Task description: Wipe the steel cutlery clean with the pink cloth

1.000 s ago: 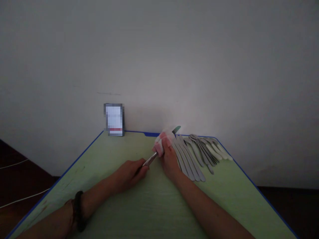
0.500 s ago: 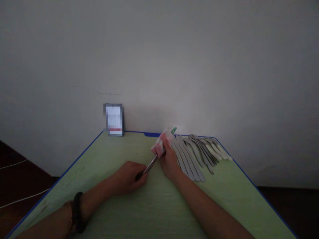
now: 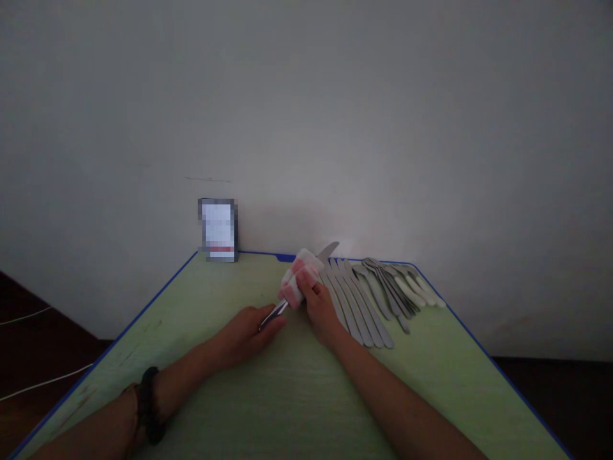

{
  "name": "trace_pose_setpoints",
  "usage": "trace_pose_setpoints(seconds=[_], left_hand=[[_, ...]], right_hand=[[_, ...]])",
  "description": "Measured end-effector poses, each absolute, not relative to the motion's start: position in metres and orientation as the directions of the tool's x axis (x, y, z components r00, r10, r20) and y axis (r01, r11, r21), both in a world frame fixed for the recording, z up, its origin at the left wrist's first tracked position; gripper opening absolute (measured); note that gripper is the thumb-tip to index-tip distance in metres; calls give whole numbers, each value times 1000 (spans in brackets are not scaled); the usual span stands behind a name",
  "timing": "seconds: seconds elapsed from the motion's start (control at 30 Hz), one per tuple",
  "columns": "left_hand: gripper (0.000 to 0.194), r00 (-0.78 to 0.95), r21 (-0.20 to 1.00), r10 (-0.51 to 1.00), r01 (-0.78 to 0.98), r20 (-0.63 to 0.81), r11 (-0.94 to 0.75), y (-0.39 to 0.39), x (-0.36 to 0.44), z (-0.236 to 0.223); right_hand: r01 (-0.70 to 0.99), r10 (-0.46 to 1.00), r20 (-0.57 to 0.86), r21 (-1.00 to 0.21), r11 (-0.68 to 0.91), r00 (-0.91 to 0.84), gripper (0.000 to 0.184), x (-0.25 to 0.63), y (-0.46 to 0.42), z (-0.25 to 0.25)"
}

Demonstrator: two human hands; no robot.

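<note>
My left hand (image 3: 251,331) is closed on the handle end of a table knife (image 3: 329,250), which slants up and away to the right. A pink and white cloth (image 3: 301,276) is wrapped around the middle of the knife. My right hand (image 3: 320,305) is closed on this cloth, pressing it around the metal. The blade tip sticks out beyond the cloth, and a short shiny stretch of handle shows between the cloth and my left fingers. Right beside my right hand, several more table knives (image 3: 361,313) lie in a row.
To the right of the knives lie several forks and spoons (image 3: 390,287), then a few pieces with cream handles (image 3: 421,294). A lit, blurred-out screen (image 3: 219,230) stands at the back left of the green table (image 3: 201,409). Behind it rises a grey wall (image 3: 306,115).
My right hand and the cloth have slid down the knife toward my left hand, baring more of the blade. My left hand has turned slightly on the handle.
</note>
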State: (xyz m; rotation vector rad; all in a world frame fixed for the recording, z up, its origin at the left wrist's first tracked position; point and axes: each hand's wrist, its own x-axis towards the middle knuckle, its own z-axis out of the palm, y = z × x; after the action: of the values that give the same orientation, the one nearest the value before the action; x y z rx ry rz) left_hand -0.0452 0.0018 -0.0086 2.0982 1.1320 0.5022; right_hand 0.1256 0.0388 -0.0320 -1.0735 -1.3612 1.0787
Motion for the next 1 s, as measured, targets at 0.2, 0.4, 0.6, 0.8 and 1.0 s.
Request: trace_pose_setpoints(seconds=[0.2, 0.4, 0.6, 0.8, 1.0], left_hand=[[32, 576, 647, 817, 623, -1, -439, 3, -45, -8], [32, 628, 594, 778, 631, -13, -500, 2, -45, -10], [28, 618, 569, 786, 645, 5, -510, 0, -44, -10], [24, 628, 541, 778, 652, 8, -531, -1, -44, -10], [30, 651, 497, 759, 657, 4, -566, 0, -43, -9]], right_hand=[[-143, 998, 62, -988, 61, -3, 44, 123, 37, -24], [-106, 997, 78, -991, 77, -13, 44, 123, 37, -26], [-98, 995, 98, -991, 95, -21, 45, 123, 36, -24], [-122, 995, 94, -988, 90, -23, 43, 123, 37, -25], [-137, 996, 91, -987, 88, -19, 42, 123, 36, -25]])
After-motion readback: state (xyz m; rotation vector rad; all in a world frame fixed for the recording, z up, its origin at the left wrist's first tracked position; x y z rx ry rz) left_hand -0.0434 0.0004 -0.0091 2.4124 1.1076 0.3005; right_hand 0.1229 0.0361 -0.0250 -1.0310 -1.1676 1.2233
